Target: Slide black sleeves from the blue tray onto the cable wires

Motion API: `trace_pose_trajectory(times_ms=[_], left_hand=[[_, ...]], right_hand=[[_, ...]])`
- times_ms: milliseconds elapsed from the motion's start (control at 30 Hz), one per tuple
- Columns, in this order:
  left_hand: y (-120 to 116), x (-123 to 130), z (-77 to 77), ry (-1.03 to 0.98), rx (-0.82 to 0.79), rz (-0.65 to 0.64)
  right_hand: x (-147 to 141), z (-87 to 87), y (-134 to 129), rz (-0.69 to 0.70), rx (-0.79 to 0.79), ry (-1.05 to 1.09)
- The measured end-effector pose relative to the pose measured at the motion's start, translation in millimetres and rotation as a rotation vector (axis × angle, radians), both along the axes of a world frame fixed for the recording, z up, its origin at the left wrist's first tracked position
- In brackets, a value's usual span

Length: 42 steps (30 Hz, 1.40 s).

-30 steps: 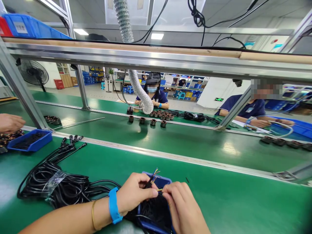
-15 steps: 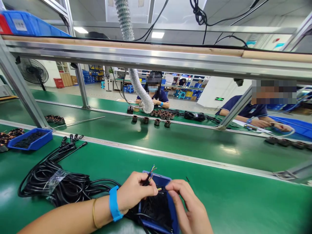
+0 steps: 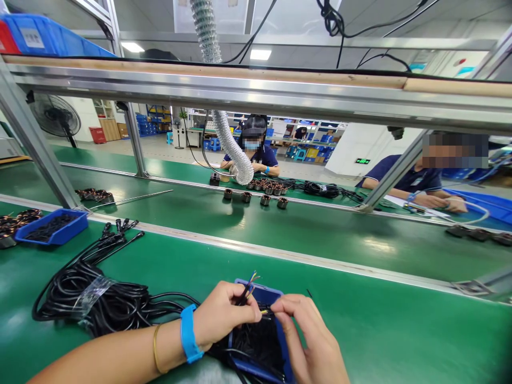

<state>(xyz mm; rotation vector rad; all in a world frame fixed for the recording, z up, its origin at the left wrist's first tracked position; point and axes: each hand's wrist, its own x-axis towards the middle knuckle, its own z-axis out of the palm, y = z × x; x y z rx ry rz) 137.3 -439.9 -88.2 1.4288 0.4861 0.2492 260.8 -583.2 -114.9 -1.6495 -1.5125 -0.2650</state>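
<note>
My left hand [image 3: 230,312] is closed around the ends of several black cables, with thin blue, yellow and reddish wires [image 3: 253,278] sticking up past the thumb. A yellow wire tip [image 3: 264,312] points from its fingers towards my right hand [image 3: 306,333]. Thumb and index finger of the right hand are pinched together at that tip, on a small dark piece too small to make out. Beneath both hands stands a blue bin [image 3: 286,354] of short black pieces [image 3: 256,338]. The bundle of black cables [image 3: 116,304], bound with clear film, lies left of it.
A second blue bin [image 3: 74,234] and copper-wound coils [image 3: 20,221] stand at the left. Beyond a metal rail [image 3: 280,250], several more coils [image 3: 264,200] sit on a green belt [image 3: 192,213]. Metal posts [image 3: 394,173] and a shelf beam frame the bench. Two co-workers sit opposite.
The coils on the belt have shifted to the right. My hands keep nearly the same pose at the wire tip. The right-hand co-worker's hands have come closer together.
</note>
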Motion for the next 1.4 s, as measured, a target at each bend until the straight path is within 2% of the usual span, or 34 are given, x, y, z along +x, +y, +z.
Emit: trace_pose_trajectory(times_ms=[433,667,1067,1300,1400], left_hand=[[1,1,-3.5,-0.052,-0.021,0.031],[0,-1,-8.7,-0.061,0.088,-0.012],[0,0,-11.4,-0.056,0.054,0.002],[0,1,-7.1,-0.040,0.036,0.018],[-1,0,-4.0,-0.026,0.041,-0.014]], right_hand=[[-4,2.0,1,0.004,0.013,-0.063],[-1,5.1,0,-0.005,-0.036,-0.059],[-3,-14.0,5,-0.059,-0.047,0.029],[-3,1.7,4,-0.050,0.051,0.128],[0,4.9,0,-0.019,0.031,0.110]])
